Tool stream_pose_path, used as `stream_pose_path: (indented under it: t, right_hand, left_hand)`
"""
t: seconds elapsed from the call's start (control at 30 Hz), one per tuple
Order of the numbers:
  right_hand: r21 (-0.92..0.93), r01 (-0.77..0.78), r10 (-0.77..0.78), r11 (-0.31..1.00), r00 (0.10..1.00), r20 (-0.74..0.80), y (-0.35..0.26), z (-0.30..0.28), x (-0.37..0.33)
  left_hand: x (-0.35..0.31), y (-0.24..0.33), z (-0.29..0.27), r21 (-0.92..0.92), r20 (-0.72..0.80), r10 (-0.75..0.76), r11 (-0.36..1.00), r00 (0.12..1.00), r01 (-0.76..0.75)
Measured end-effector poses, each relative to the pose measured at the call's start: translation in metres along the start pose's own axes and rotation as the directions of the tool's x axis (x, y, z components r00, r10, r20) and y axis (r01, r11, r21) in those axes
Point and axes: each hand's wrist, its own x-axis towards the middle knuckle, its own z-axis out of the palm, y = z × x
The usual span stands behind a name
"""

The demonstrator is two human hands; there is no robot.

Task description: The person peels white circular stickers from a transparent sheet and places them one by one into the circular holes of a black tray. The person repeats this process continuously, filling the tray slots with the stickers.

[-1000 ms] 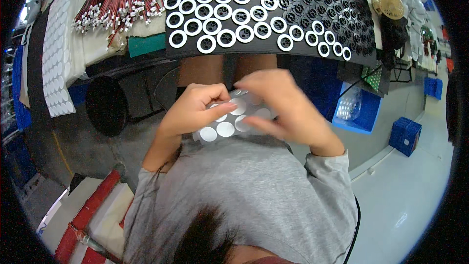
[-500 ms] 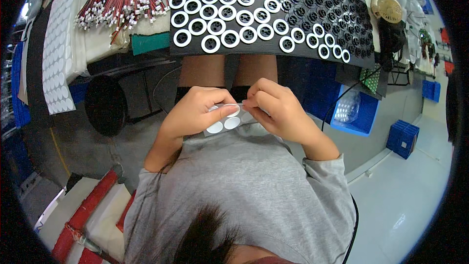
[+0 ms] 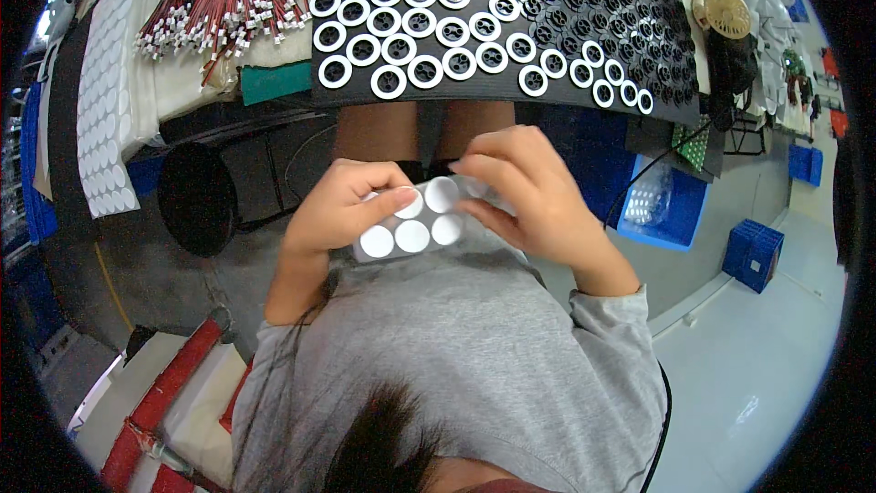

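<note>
My left hand (image 3: 351, 210) grips a small pale sheet of round white stickers (image 3: 411, 236) by its upper left part, with the thumb lying over one circle. Just at the right end of that sheet is my right hand (image 3: 538, 192). Its thumb and forefinger stand apart, and I see nothing held between them. Slight motion blur softens its fingertips, and the sheet's far right end is partly hidden behind them. Both hands are above my lap, short of the workbench edge.
Ahead, a black board (image 3: 365, 96) carries many black round parts, several with white rings (image 3: 389, 81). Red and black wires (image 3: 224, 0) with white connectors lie left of it, beside a long sheet of white circles (image 3: 102, 141). A blue bin (image 3: 671, 228) sits lower right.
The sticker sheet has shifted slightly left and turned flatter, showing more circles. My right hand has come away from the sheet's edge and its fingers have parted.
</note>
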Motion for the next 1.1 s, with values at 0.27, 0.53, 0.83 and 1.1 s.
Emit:
stream_pose_path:
  t: [0.27,0.53,0.83,1.1]
  right_hand:
    - [0.113,-0.056,0.050,0.992,0.998,0.049,0.003,0.017,-0.006]
    - [0.063,-0.050,0.044,0.997,0.996,0.081,0.002,0.019,-0.007]
    - [-0.015,-0.001,0.001,1.000,1.000,0.019,0.003,0.018,-0.003]
    - [-0.048,0.062,-0.062,0.997,0.998,0.002,0.004,0.027,-0.008]
  left_hand:
    - [0.005,0.002,0.007,0.011,0.049,0.041,0.999,0.998,-0.042]
    - [0.006,0.001,0.009,-0.002,0.057,0.014,1.000,0.998,-0.014]
    - [-0.001,-0.004,-0.001,-0.071,-0.027,-0.044,0.997,0.999,0.042]
    - [0.002,-0.002,0.004,-0.069,0.004,-0.002,0.998,1.000,0.002]
